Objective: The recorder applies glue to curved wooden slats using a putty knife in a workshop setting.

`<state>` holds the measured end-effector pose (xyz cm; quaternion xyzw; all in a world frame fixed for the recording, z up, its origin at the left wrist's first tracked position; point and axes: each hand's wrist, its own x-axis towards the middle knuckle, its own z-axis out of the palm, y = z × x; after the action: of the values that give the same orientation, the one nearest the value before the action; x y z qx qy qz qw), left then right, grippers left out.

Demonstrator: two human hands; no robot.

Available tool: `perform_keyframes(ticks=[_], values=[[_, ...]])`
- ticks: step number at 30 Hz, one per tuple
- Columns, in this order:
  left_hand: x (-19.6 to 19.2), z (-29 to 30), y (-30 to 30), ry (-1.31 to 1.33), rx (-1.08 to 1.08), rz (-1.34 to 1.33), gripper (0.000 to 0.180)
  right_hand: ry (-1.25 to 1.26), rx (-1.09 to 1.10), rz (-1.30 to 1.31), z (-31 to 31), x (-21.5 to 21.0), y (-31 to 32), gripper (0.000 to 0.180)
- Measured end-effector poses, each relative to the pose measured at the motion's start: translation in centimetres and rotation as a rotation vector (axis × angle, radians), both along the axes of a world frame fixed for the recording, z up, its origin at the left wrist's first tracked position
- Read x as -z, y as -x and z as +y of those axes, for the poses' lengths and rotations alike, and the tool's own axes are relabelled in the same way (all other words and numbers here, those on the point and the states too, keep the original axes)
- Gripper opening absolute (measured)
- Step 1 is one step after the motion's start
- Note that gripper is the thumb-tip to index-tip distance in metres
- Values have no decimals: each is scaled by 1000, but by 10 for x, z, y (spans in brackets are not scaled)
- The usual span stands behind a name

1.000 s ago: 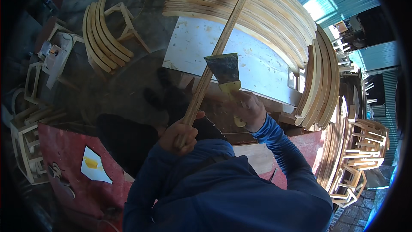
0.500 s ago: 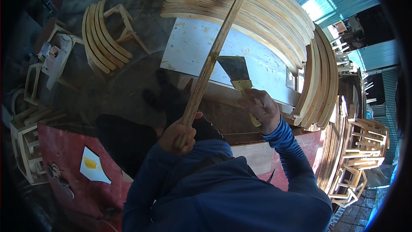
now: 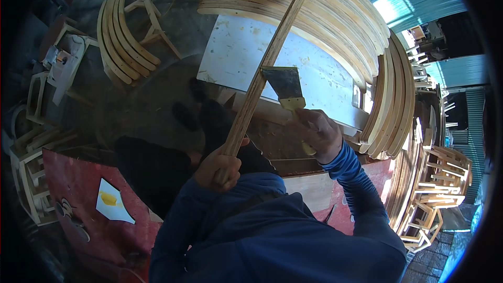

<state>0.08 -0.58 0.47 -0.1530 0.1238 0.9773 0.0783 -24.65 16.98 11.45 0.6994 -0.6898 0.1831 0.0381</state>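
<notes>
While left hand (image 3: pixel 219 165) grips it, wood strip (image 3: pixel 272 57) long, pale; blade (image 3: pixel 283 85) seemingly touching.

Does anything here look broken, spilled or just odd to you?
Nothing looks broken or spilled. The left hand grips a long wooden strip and the right hand holds a wide scraper against it. The pale board beneath is blotchy with stains, and curved wooden pieces lie in loose stacks around it.
</notes>
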Motion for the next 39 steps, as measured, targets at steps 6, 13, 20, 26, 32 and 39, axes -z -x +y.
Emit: perform_keyframes(ticks=[6, 13, 20, 26, 32, 39], values=[[1, -2, 2, -30, -6, -17, 68, -43, -105, -31, 12, -13, -9, 39], [-8, 5, 6, 216, -38, -65, 71, 113, 106, -104, -21, -47, 15, 40], [-8, 8, 6, 340, -67, -82, 72, -62, -98, -29, -23, -43, -3, 42], [-11, 6, 5, 253, -54, -64, 70, 81, 93, -168, -13, -38, 2, 38], [-7, 7, 6, 271, -80, -67, 68, -83, -35, -146, -12, -48, -8, 34], [-8, 8, 4, 283, -73, -76, 69, 146, 359, -782, -15, -51, 19, 33]])
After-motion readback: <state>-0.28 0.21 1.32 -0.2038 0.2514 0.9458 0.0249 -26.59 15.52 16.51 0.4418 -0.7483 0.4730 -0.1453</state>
